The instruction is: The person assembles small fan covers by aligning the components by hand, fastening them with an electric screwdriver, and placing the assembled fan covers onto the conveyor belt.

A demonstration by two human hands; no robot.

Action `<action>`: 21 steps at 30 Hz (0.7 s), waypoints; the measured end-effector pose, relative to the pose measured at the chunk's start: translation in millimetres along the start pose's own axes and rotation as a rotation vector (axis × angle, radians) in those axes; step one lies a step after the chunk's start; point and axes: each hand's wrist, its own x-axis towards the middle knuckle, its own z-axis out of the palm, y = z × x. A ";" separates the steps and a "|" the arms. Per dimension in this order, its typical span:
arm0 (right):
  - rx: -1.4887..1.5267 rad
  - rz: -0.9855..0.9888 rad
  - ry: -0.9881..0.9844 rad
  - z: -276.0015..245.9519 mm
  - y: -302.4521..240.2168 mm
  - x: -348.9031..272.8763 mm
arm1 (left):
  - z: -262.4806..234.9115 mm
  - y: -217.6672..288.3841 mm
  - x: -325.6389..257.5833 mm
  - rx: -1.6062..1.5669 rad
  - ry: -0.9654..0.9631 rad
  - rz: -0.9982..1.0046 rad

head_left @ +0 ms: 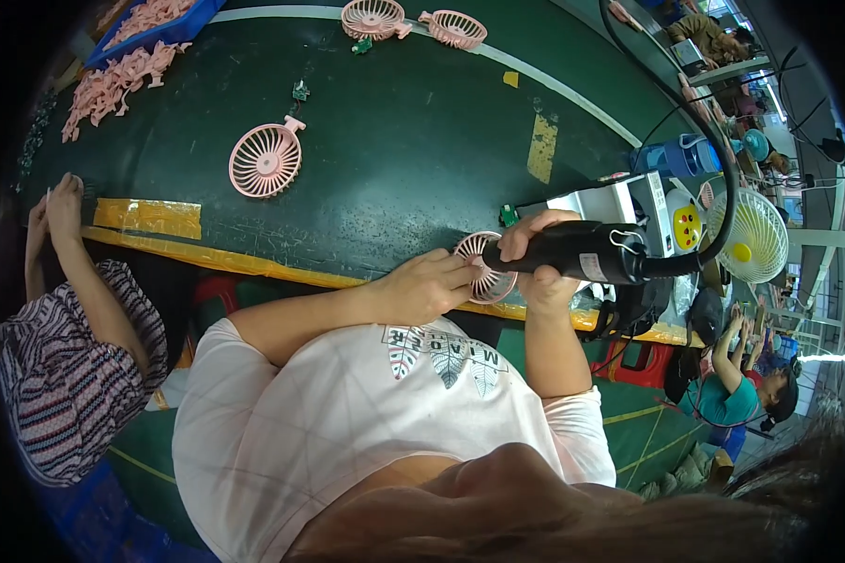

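Note:
My right hand (540, 258) is wrapped round a black electric screwdriver (582, 251), which lies nearly level with its tip end toward the left. That end meets a small pink fan housing (493, 288) at the table's near edge. The fingers of my left hand (429, 284) are closed on the left side of this housing. Exactly where the tip touches, and whether a screw is there, I cannot make out. Just beyond the housing lies a small green circuit board (509, 216). Another pink fan housing (266, 161) rests farther left, with a small board (300, 91) behind it.
Two pink housings (373, 19) (455, 30) lie at the far side. At far left are a blue bin (174, 28) and a heap of pink parts (117, 89). A co-worker's hands (63, 211) are at the left edge. A thick black cable (723, 159) arches on the right, near a white fan (749, 236).

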 end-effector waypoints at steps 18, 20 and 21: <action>-0.022 -0.123 0.176 -32.2 -11.6 -34.1 | -91.8 -39.8 41.7 0.363 0.249 -0.325; -0.035 -0.129 0.183 -43.2 -20.9 -35.0 | -100.7 -43.0 13.0 0.510 0.383 -0.539; -0.077 -0.155 0.175 -49.4 -27.7 -33.7 | -106.3 -49.0 -5.7 0.609 0.459 -0.599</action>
